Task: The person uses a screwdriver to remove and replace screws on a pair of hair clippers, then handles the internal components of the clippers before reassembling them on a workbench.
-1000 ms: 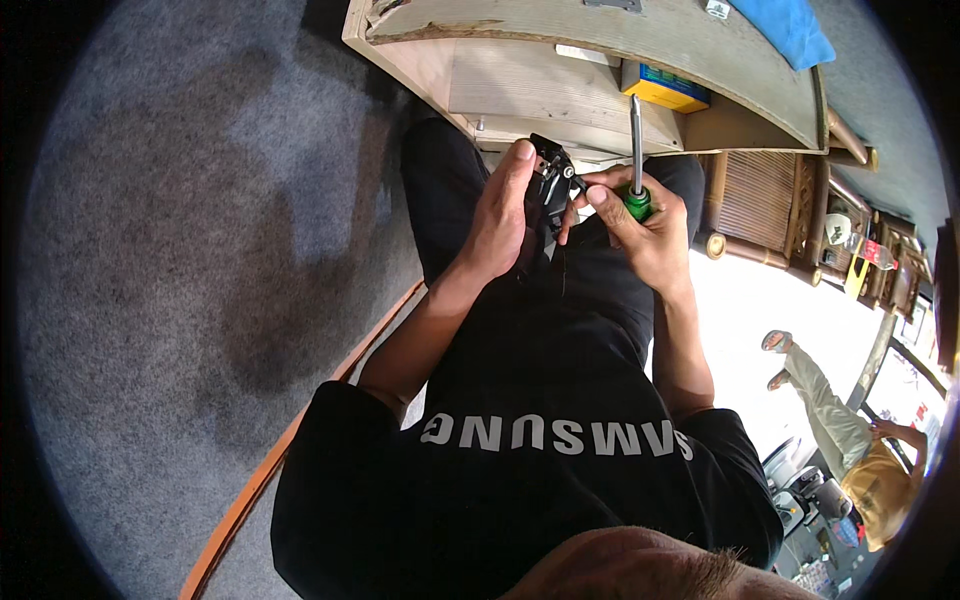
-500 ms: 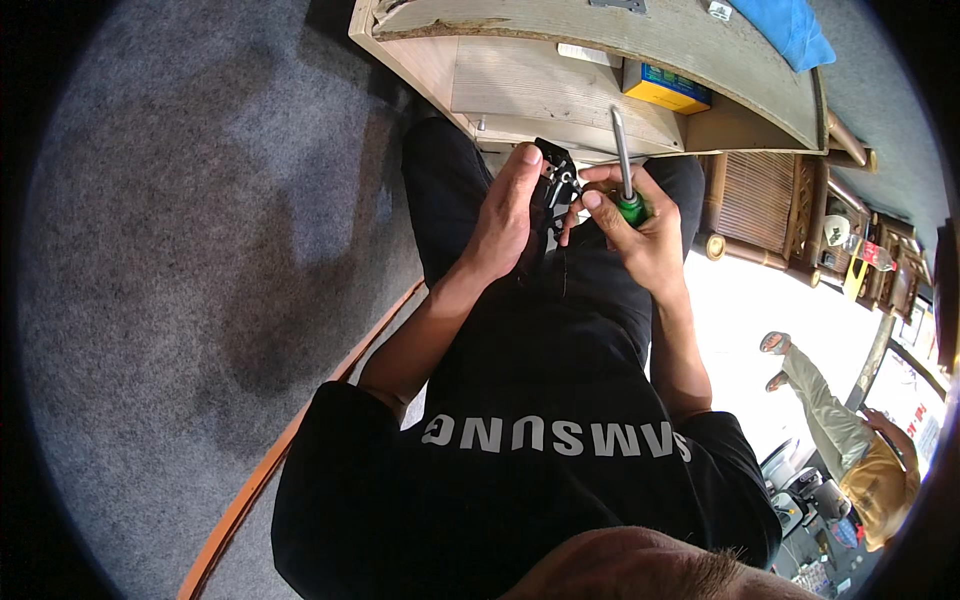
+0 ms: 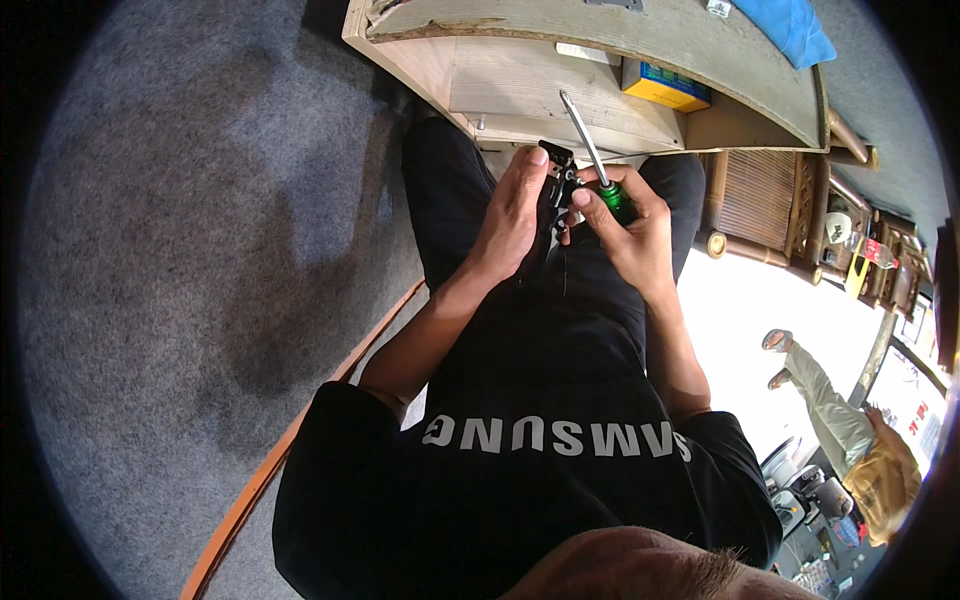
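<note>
gripped small black part (image 3: 556, 178) in left hand (image 3: 510, 215), green-handled screwdriver (image 3: 598, 172) in right hand (image 3: 630, 230); risked dropping part if grip slackened.

Support surfaces as I see them from the head view, placed from the grip where both hands meet.

1. Wooden desk (image 3: 600, 30), straight beyond the grip, pale worn top edge. On top, far right of the grip: blue cloth (image 3: 795, 25).
2. Shelf (image 3: 520, 85) under the desk top, just beyond the grip. On it, up and right of the grip: yellow and blue box (image 3: 665, 88).
3. Grey carpet (image 3: 180, 280), well left of and below the grip. On it: orange strip (image 3: 300, 440), running diagonally, down and left of the grip.
</note>
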Motion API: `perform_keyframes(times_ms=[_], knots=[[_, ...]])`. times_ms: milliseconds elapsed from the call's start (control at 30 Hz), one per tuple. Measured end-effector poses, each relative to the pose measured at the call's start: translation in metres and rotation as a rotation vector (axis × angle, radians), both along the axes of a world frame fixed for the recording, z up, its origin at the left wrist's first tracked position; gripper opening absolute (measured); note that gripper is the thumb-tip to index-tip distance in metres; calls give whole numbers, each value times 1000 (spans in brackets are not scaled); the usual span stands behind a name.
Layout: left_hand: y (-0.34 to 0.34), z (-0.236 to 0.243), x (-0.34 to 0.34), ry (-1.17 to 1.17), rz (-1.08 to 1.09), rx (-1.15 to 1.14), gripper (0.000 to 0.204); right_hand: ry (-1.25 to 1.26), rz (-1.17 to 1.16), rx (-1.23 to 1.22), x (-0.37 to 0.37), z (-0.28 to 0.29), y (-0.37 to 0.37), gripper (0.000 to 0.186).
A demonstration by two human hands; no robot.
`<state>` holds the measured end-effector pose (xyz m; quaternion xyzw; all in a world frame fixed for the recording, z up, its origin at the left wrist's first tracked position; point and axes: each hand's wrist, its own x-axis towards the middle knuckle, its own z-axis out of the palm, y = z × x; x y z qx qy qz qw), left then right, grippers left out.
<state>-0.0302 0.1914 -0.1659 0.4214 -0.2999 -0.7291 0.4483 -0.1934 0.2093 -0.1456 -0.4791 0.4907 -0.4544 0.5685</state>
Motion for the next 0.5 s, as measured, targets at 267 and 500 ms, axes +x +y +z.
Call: perform_keyframes(times_ms=[267, 500], knots=[[1, -4, 3, 37, -38, 53, 46, 57, -41, -27, -1, 0, 0, 19], [0, 2, 0, -20, -7, 13, 47, 412, -130, -320, 2, 1, -5, 15]])
